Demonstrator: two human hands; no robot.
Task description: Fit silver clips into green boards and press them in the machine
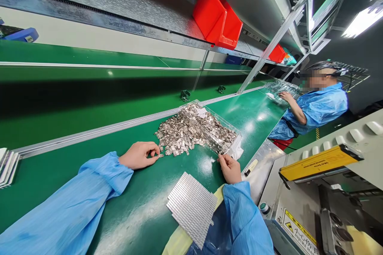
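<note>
A heap of small flat metal pieces (182,131) spreads over the green table, partly inside a clear plastic tray (239,134) lying tilted. At the heap's near left edge, my left hand (140,155) is closed, thumb and forefinger pinching one small metal piece (160,155). My right hand (230,168) is closed at the tray's near corner, fingertips pressed together; what they grip, if anything, is too small to make out. Closer to me, a slab of small silver blocks in rows (191,209) lies at the table's front edge, over yellow and dark blue material.
A machine with a yellow bar (321,163) stands at right, beside a metal ledge bearing a small marker-like object (251,167). Overhead, a red bin (217,18) sits on a shelf. White panels (8,167) stand far left. A co-worker in blue (320,105) works farther along.
</note>
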